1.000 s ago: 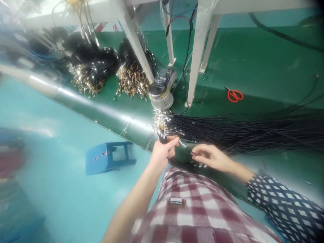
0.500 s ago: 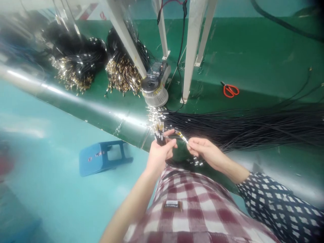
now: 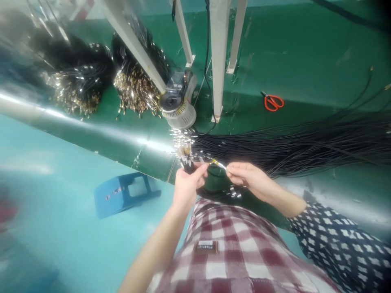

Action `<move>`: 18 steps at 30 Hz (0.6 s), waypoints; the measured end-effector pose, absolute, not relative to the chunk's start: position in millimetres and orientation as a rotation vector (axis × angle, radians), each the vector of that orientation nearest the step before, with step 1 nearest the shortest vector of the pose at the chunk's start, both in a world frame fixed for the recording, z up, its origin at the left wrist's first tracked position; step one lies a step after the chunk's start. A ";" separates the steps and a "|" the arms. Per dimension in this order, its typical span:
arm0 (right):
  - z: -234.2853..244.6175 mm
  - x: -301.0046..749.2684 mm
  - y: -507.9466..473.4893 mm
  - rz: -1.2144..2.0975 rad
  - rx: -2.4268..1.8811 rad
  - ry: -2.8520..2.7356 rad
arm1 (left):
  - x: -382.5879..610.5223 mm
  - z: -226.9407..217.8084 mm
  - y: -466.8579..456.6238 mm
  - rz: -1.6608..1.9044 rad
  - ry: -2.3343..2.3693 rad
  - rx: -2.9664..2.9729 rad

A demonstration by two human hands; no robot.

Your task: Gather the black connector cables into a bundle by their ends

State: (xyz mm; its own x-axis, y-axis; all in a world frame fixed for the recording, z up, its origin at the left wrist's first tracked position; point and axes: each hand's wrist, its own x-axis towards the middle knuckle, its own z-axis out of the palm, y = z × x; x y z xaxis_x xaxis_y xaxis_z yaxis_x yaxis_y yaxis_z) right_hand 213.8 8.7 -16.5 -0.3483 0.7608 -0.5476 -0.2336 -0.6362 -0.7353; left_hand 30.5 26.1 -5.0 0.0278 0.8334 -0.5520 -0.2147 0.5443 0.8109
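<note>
My left hand point(image 3: 187, 185) is closed around a bundle of black cables point(image 3: 188, 166), whose pale and brass-coloured ends stick up above the fingers. Its thumb and forefinger also meet at the left tip of a thin white-and-yellow strip point(image 3: 218, 163). My right hand point(image 3: 252, 179) pinches the other end of that strip, so it spans the gap between both hands. I cannot make out whether the strip is a label or a cable end. Behind the hands, many long black cables point(image 3: 284, 150) lie across the green table point(image 3: 305, 81), their silvery tips point(image 3: 181, 138) at the left.
A grey round dispenser-like device point(image 3: 179, 108) stands behind the cable tips, close to white metal legs point(image 3: 218, 61). Red-handled scissors point(image 3: 273, 101) lie farther back. Cable heaps with brass ends point(image 3: 137, 91) sit at the left. A blue stool point(image 3: 114, 195) lies on the floor.
My left forefinger, stretched out before, has bent in to meet the thumb at the strip's tip. The surroundings have shifted a little left in view.
</note>
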 end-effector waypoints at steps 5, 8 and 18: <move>-15.8 218.5 13.9 1.982 -1.229 -0.777 | 24.7 -2.8 31.9 0.868 1.280 0.584; -17.3 219.7 15.4 2.028 -1.185 -0.747 | 24.8 -1.4 34.4 0.854 1.268 0.580; -16.7 224.4 15.4 2.103 -1.058 -0.699 | 33.6 7.8 35.9 0.975 1.267 0.662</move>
State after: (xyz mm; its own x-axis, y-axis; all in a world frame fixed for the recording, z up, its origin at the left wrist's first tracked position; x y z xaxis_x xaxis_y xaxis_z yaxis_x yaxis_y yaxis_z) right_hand 224.4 15.4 -16.7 -0.4447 0.7601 -0.4739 -0.3248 -0.6299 -0.7055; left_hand 33.6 35.9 7.8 0.0105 0.8811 -0.4729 -0.2315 0.4622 0.8560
